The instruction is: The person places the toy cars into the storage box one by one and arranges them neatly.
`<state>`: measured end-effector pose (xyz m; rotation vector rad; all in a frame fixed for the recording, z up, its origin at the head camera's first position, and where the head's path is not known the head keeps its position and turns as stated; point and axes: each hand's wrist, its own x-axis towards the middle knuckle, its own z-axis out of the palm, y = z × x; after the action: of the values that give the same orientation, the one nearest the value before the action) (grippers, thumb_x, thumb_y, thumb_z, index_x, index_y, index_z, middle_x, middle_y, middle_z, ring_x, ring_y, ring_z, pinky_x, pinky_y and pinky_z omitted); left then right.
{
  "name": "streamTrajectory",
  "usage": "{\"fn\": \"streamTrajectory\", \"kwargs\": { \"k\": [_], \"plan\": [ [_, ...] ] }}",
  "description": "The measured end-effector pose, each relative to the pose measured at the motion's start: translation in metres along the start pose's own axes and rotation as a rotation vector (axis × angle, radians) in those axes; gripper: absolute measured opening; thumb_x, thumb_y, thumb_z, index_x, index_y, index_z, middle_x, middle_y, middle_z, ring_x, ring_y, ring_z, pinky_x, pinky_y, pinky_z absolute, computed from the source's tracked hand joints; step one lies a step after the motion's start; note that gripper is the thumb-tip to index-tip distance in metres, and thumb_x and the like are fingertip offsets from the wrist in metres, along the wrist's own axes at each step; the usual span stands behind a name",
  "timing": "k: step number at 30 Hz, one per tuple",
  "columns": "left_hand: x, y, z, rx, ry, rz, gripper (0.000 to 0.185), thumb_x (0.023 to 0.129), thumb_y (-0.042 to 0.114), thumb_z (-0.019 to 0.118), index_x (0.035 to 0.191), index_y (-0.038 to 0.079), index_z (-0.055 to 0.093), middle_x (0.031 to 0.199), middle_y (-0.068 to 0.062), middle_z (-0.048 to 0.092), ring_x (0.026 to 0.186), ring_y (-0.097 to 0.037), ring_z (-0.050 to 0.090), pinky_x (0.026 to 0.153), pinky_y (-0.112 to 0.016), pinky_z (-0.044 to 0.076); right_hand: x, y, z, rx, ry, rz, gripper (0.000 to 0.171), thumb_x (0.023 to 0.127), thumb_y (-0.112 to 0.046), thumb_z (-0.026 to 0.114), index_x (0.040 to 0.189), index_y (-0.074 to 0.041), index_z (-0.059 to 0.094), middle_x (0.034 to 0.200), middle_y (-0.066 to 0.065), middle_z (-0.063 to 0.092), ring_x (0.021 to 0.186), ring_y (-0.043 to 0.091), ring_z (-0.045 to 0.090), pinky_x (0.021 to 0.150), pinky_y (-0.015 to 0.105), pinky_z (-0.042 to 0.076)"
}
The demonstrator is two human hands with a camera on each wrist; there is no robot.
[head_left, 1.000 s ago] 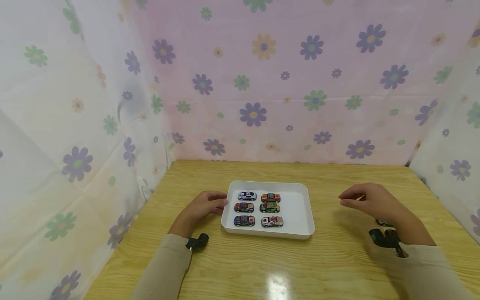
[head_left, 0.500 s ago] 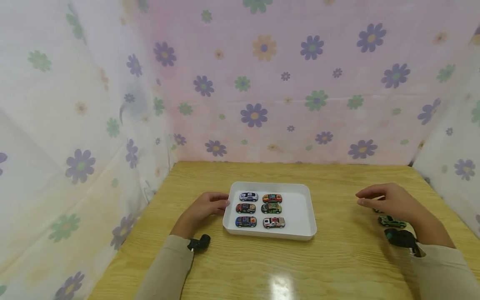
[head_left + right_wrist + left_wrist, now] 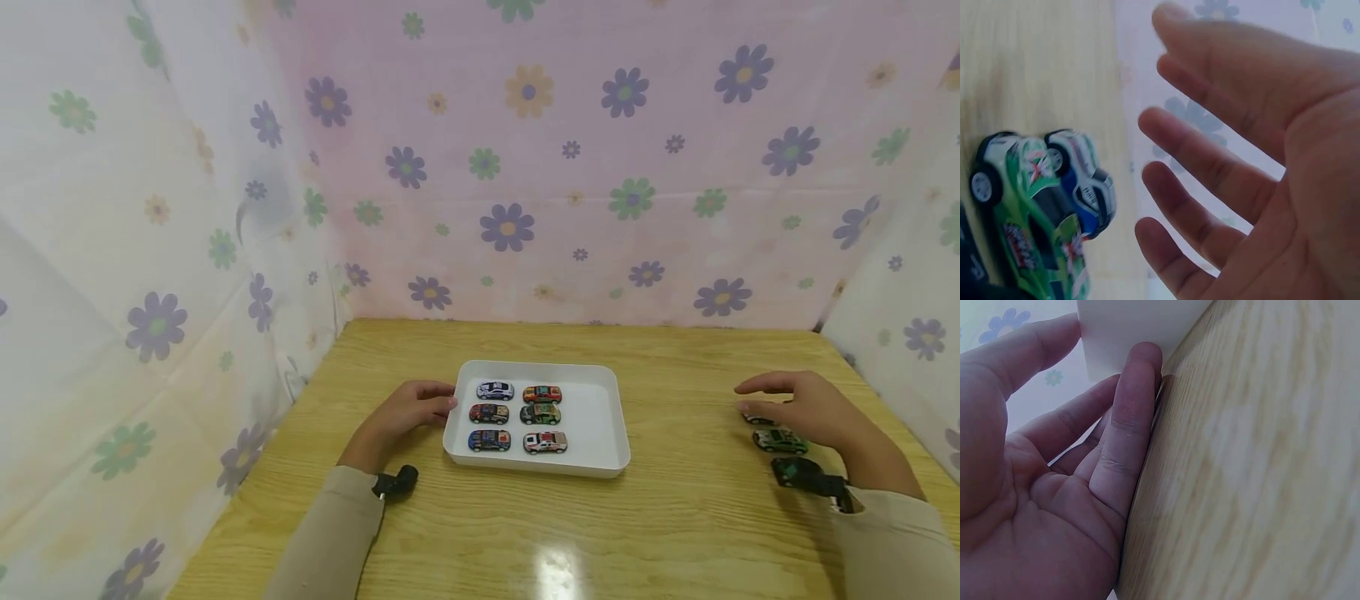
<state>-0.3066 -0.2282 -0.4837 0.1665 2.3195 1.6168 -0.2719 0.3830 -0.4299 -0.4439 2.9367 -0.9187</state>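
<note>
A white tray (image 3: 600, 417) sits mid-table with several toy cars (image 3: 517, 414) lined up in two columns on its left half. My left hand (image 3: 408, 412) rests on the table against the tray's left wall (image 3: 1129, 331), its straight fingers (image 3: 1132, 406) touching it. My right hand (image 3: 802, 404) hovers near the right side of the table, fingers (image 3: 1210, 156) spread and holding nothing. Just under it on the wood lie a green toy car (image 3: 780, 441) (image 3: 1029, 212) and a white and blue toy car (image 3: 757, 419) (image 3: 1085, 178), side by side.
The wooden table (image 3: 675, 533) is walled on three sides by flowered cloth (image 3: 525, 167). The tray's right half is bare. Black wrist cameras sit on my left wrist (image 3: 396, 483) and right wrist (image 3: 806, 477).
My right hand has moved to the right, away from the tray, and now hangs over the two loose cars. The left hand and the tray have stayed put.
</note>
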Motion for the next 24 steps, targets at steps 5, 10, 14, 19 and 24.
{"fn": "streamTrajectory", "kwargs": {
  "k": [5, 10, 14, 19, 24],
  "plan": [
    [0.001, -0.002, 0.0, 0.006, -0.003, 0.005, 0.049, 0.097, 0.033, 0.074, 0.138, 0.008, 0.065, 0.13, -0.009, 0.07, 0.107, -0.022, 0.072, 0.094, -0.035, 0.06, -0.001, 0.007, 0.0, -0.023, 0.006, 0.048, 0.054, 0.1, -0.043, 0.068, 0.137, -0.003, 0.065, 0.148, 0.04, 0.045, 0.129, 0.06, 0.047, 0.076, 0.052, 0.061],
    [0.001, -0.001, 0.0, -0.001, 0.002, -0.002, 0.047, 0.097, 0.032, 0.074, 0.137, 0.008, 0.065, 0.13, -0.009, 0.07, 0.107, -0.022, 0.072, 0.094, -0.035, 0.061, -0.001, 0.016, -0.001, -0.042, -0.003, 0.082, 0.059, 0.1, -0.044, 0.067, 0.14, -0.001, 0.062, 0.149, 0.042, 0.041, 0.127, 0.062, 0.046, 0.083, 0.063, 0.057],
    [0.0, -0.001, 0.001, -0.004, 0.006, -0.002, 0.048, 0.098, 0.032, 0.073, 0.138, 0.007, 0.065, 0.131, -0.01, 0.07, 0.108, -0.022, 0.072, 0.094, -0.035, 0.061, -0.002, 0.022, 0.0, -0.031, -0.035, 0.094, 0.061, 0.1, -0.043, 0.068, 0.142, 0.001, 0.059, 0.151, 0.043, 0.039, 0.127, 0.064, 0.047, 0.084, 0.061, 0.058],
    [-0.001, 0.0, 0.001, -0.001, 0.012, -0.007, 0.048, 0.097, 0.033, 0.074, 0.137, 0.009, 0.065, 0.13, -0.008, 0.07, 0.108, -0.022, 0.072, 0.094, -0.035, 0.061, -0.004, 0.026, 0.002, -0.03, -0.051, 0.1, 0.061, 0.1, -0.04, 0.069, 0.142, 0.003, 0.058, 0.149, 0.043, 0.04, 0.125, 0.064, 0.05, 0.083, 0.061, 0.058],
    [-0.002, 0.002, 0.001, -0.001, 0.013, -0.009, 0.048, 0.097, 0.033, 0.074, 0.138, 0.009, 0.065, 0.13, -0.008, 0.07, 0.108, -0.022, 0.071, 0.094, -0.035, 0.061, -0.004, 0.026, 0.004, -0.042, -0.042, 0.093, 0.057, 0.1, -0.036, 0.07, 0.14, 0.004, 0.06, 0.146, 0.043, 0.044, 0.122, 0.062, 0.054, 0.082, 0.059, 0.059]
  ]
}}
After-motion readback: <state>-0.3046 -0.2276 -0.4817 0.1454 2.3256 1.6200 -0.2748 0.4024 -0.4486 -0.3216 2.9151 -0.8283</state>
